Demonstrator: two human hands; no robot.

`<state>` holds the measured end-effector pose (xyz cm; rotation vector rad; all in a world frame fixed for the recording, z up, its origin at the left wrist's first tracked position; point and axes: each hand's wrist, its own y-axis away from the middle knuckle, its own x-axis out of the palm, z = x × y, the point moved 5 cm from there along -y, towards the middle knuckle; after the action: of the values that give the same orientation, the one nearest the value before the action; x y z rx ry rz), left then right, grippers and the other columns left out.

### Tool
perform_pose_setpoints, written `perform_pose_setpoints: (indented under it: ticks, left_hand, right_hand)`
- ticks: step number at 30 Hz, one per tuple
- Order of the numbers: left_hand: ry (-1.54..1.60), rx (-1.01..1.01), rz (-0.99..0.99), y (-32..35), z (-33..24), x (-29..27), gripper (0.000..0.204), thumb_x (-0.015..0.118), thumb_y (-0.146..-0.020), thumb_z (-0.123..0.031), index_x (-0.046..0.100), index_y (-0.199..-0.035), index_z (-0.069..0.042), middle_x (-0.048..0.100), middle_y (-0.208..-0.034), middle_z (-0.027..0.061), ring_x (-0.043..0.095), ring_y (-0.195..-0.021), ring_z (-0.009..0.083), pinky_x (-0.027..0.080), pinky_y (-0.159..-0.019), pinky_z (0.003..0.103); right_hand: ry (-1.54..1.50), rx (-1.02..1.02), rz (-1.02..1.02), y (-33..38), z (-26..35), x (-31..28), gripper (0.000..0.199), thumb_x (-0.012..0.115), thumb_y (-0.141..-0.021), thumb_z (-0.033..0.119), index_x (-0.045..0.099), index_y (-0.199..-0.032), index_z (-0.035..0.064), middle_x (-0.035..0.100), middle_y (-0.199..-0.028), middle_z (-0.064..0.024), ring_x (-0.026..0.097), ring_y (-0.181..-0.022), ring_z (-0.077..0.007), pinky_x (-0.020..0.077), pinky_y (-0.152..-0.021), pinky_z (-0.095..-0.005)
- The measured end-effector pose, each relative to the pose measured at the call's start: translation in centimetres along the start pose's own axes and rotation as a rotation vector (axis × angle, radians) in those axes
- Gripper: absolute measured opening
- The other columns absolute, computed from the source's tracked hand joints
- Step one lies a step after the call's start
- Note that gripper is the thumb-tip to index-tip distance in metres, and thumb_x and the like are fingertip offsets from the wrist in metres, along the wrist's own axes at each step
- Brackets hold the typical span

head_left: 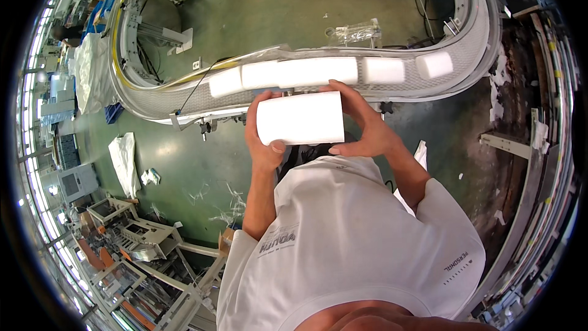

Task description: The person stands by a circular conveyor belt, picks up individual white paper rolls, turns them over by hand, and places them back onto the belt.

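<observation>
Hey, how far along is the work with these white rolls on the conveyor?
Looks done: one white roll is off the curved conveyor. In hand: left hand and right hand hold it at each end. Left: more white rolls lie in a row on the belt.

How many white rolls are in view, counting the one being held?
5, possibly more: one white roll between left hand and right hand; four on the curved conveyor at. The long second may be several butted together.
</observation>
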<state>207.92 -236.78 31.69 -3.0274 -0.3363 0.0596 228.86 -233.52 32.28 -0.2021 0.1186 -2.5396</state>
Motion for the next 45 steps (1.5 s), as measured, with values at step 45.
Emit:
perform_pose_setpoints:
  ticks: [45]
  left_hand:
    - [-0.818, -1.211, 0.086, 25.8, 34.5, -19.7, 0.062, 0.035, -0.096, -0.057, 0.068, -0.109, -0.006, 0.066, -0.11, 0.0227, 0.06, -0.11, 0.0367, 0.044, -0.093, 0.045]
  right_hand:
    - [0.385, 0.332, -0.794, 6.0, -21.6, -21.2, 0.02, 0.066, -0.084, 0.017, 0.068, -0.093, -0.0007, 0.071, -0.081, -0.0108, 0.067, -0.074, -0.0183, 0.0522, -0.07, -0.0307]
